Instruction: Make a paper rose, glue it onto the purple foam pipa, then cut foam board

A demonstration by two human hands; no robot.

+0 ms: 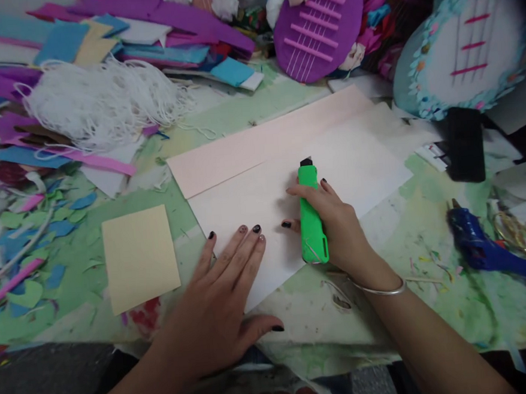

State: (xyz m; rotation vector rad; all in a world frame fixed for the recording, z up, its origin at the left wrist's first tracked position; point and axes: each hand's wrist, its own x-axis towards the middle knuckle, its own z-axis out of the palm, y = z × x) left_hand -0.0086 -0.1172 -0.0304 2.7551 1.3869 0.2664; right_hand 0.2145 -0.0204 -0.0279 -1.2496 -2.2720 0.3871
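My left hand [228, 283] lies flat with its fingers spread over the lower left part of a white sheet [255, 209]. In my right hand [337, 222] is a bright green utility knife [311, 217], held above the sheet with its dark tip pointing away from me. A pale pink strip of paper [242, 153] runs along the sheet's far edge. To the left of my left hand sits a square pale yellow pad [141, 259], apart from the sheet.
Tangled white string [103, 103] and coloured foam scraps [142, 13] crowd the far left. A purple guitar-shaped craft [318, 31] and a light blue one [464, 51] stand at the back. A black phone [465, 145] and blue glue gun [486, 241] lie right.
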